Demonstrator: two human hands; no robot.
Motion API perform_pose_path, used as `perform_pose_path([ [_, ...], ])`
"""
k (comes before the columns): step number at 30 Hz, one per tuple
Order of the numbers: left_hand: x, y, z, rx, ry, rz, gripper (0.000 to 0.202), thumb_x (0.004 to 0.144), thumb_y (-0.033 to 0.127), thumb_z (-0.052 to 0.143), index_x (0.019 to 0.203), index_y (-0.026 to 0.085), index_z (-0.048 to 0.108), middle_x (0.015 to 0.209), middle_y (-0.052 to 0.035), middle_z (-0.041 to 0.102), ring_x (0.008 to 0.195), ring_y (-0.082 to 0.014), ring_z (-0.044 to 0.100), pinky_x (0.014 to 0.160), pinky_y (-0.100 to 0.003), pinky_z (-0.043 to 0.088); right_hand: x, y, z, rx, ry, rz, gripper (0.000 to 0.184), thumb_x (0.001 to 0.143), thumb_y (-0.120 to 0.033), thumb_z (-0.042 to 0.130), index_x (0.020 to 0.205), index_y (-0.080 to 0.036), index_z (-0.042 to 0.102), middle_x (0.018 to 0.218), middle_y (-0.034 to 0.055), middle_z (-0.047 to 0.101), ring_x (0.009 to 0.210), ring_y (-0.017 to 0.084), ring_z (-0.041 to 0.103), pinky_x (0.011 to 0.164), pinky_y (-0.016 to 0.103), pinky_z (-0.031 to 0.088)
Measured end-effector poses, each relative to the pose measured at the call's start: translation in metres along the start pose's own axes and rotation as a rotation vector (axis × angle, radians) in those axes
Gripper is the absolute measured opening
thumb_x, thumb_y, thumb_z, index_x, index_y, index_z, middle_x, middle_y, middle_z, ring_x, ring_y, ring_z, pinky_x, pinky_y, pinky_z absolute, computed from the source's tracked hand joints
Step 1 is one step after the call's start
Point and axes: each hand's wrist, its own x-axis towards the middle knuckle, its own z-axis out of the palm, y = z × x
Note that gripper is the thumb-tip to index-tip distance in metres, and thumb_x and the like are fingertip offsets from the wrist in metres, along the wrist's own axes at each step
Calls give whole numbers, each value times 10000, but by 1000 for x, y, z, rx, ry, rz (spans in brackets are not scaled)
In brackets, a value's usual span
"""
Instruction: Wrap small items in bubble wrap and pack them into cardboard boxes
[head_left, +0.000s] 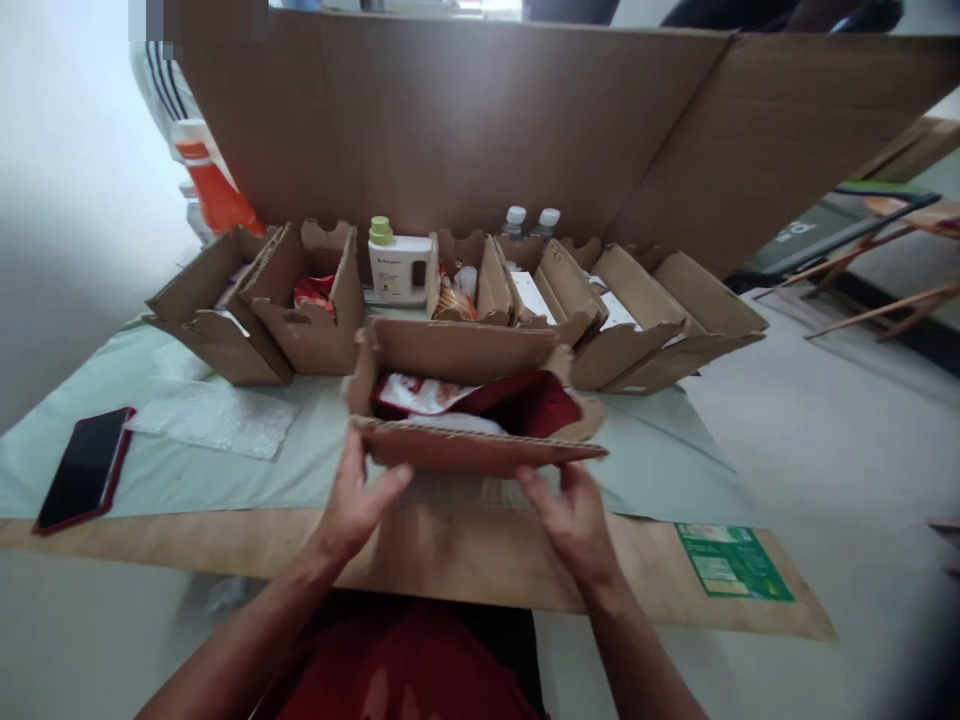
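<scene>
Between my hands is an open-topped cardboard box (pixel 480 452), turned sideways and held in front of the row of boxes. Inside it lie a dark red and white packet (pixel 427 393) and some whitish plastic. My left hand (pixel 364 495) grips its left end, thumb along the near wall. On the right, my right hand (pixel 570 510) holds the near lower side, thumb on the wall; the fingers under the box are mostly hidden.
Several cardboard boxes (pixel 304 320) stand in a row behind, with a white detergent bottle (pixel 399 268) among them. A tall cardboard panel (pixel 480 120) rises at the back. A phone (pixel 84 470) and bubble wrap (pixel 217 415) lie left, a green leaflet (pixel 731 562) right.
</scene>
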Motion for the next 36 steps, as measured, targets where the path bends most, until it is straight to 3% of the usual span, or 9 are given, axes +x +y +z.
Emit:
perform_pose_path([
  [4,-10,-6,28,15,-152,22,908,815,535,770,1547,178,369,1567,-181,469,1506,-394,380,1269,-555,276,-16,10,-20,-54,211,32,465,901,-623,615,1035,-186,700,1014,129,748,1020,355,686,974,517,527],
  [6,-24,-13,18,46,-138,-22,847,817,530,769,1506,181,422,1518,-178,521,1474,-392,428,1242,-545,333,-30,10,-14,-68,221,33,457,906,-605,619,1090,-193,691,1043,129,743,1048,357,682,988,519,525],
  [9,-28,-13,-15,47,10,-31,721,849,503,743,1440,185,478,1431,-148,597,1387,-353,530,1179,-489,425,-38,-1,12,-27,56,-4,484,913,-578,628,1222,-206,660,1179,130,722,1130,345,664,1017,511,523],
  [14,16,-2,-36,19,137,96,635,790,447,759,1333,180,566,1293,-110,672,1243,-324,620,1109,-470,481,-22,-13,41,56,-44,-68,458,940,-570,596,1228,-217,644,1222,126,694,1174,323,645,1043,517,514],
  [21,46,-20,-37,0,93,82,680,726,454,775,1310,157,590,1313,-136,675,1285,-363,603,1134,-514,456,-55,14,35,16,-81,-13,561,916,-479,662,1415,-248,550,1296,121,669,1224,320,627,1096,526,486],
  [25,24,-27,-52,36,116,89,800,802,458,766,1493,200,455,1532,-164,531,1446,-349,485,1218,-516,370,-55,29,31,46,17,57,434,917,-451,646,1283,-217,635,1232,127,711,1083,291,682,991,484,550],
  [29,-19,-37,-45,141,205,23,761,872,439,716,1541,256,404,1599,-148,452,1469,-342,456,1205,-534,386,-24,39,32,107,26,103,559,844,-432,684,1346,-201,606,1350,140,679,1115,289,681,970,467,566],
  [33,-51,-44,-26,174,71,13,796,904,423,685,1598,273,326,1662,-136,364,1503,-345,409,1232,-549,352,-1,38,42,210,-71,66,518,774,-352,683,1269,-206,631,1266,112,729,1094,276,701,958,444,587],
  [36,-46,-43,-23,178,14,56,805,904,470,683,1604,281,332,1706,-123,289,1572,-353,280,1271,-558,271,-7,35,53,256,-91,98,532,809,-379,684,1305,-208,600,1290,122,714,1058,265,718,916,430,611],
])
